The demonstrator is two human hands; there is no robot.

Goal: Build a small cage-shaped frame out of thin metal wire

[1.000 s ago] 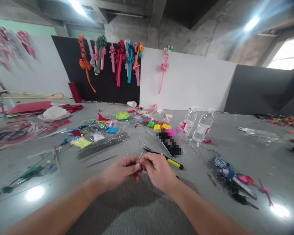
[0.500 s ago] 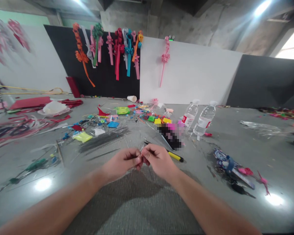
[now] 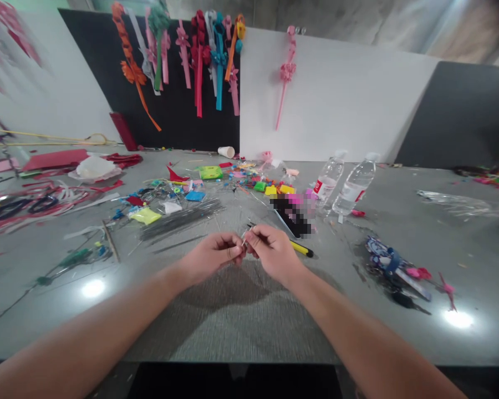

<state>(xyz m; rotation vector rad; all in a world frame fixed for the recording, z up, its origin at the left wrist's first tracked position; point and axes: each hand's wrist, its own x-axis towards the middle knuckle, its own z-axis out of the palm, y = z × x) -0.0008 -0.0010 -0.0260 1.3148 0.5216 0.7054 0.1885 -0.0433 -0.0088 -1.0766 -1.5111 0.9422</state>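
My left hand [image 3: 216, 252] and my right hand [image 3: 274, 249] meet above the middle of the table, each with thumb and fingers pinched. Between the fingertips shows a thin, pale, wire-like piece [image 3: 244, 242]; its ends are hidden by the fingers. Both hands seem to grip it. Just beyond my right hand lies a yellow-and-black utility knife [image 3: 301, 248], partly covered by the hand. A bundle of thin dark wires [image 3: 183, 220] rests on the table beyond my left hand.
Two water bottles [image 3: 355, 185] stand at the right rear, near a pixelated dark flat object [image 3: 293, 219]. Coloured clay packets [image 3: 210, 173] and scraps spread across the back. Red strips and scissors [image 3: 41, 204] lie left, a patterned bundle [image 3: 388, 260] right. Ribbon decorations [image 3: 198, 61] hang behind.
The view has tipped downward, so the table's front edge now shows. My fingertips have shifted slightly, and the thin pale piece between them is now more visible.
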